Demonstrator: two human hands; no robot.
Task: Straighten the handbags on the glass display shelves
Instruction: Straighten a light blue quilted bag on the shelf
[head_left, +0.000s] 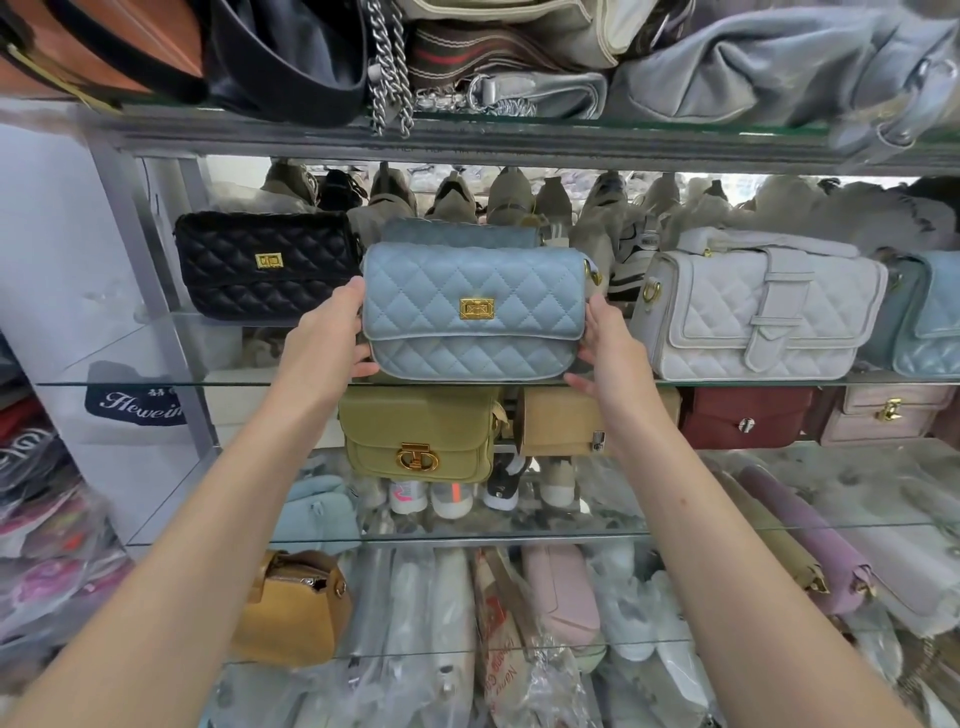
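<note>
A light blue quilted handbag (472, 312) with a gold clasp stands at the front edge of the middle glass shelf (156, 383). My left hand (337, 332) grips its left end and my right hand (605, 348) grips its right end. A second blue bag (457, 233) stands right behind it, mostly hidden. A black quilted handbag (267, 265) sits to the left on the same shelf. A pale grey quilted handbag (758, 312) with a strap closure sits to the right, and another light blue bag (930, 317) is at the far right edge.
The shelf below holds an olive bag (421, 434), a tan bag (561, 421), a dark red bag (745, 418) and a pink bag (888, 415). The top shelf carries dark, striped and grey bags with a chain (387, 67) hanging over its edge. Lower shelves hold wrapped bags; shoes stand behind.
</note>
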